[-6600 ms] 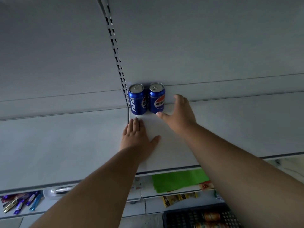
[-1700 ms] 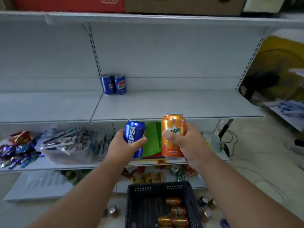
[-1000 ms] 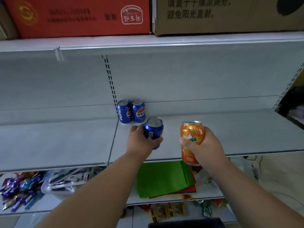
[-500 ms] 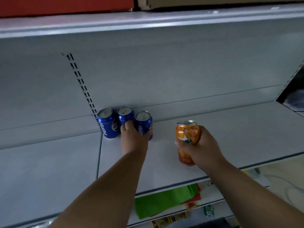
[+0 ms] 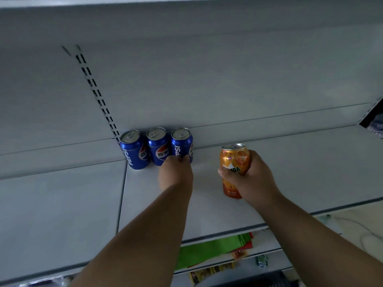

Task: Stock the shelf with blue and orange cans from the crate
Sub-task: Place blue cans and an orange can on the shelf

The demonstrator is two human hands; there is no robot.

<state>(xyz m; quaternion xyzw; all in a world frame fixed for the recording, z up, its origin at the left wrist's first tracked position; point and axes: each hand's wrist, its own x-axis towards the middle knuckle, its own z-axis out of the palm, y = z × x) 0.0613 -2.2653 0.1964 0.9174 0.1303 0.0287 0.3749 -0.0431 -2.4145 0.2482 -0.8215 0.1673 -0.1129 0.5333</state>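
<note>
Three blue cans stand in a row against the back wall of the grey shelf [image 5: 290, 172]: the left blue can [image 5: 133, 151], the middle blue can [image 5: 157, 146] and the right blue can [image 5: 182, 142]. My left hand [image 5: 175, 174] reaches to the right blue can, its fingertips touching the can's lower front. My right hand [image 5: 251, 179] grips an upright orange can [image 5: 235, 160] to the right of the row and nearer the front. The orange can's base is at the shelf surface; I cannot tell if it touches.
A slotted upright [image 5: 97, 94] runs up the back wall left of the cans. The lower shelf holds green sheets [image 5: 209, 250] and snack packets [image 5: 211, 272]. A dark edge, maybe the crate [image 5: 269, 281], shows at the bottom. Pale floor [image 5: 352, 224] lies to the right.
My left hand set the third blue can beside the other two and has slid back to its lower front. The orange can in my right hand moved over the shelf.
</note>
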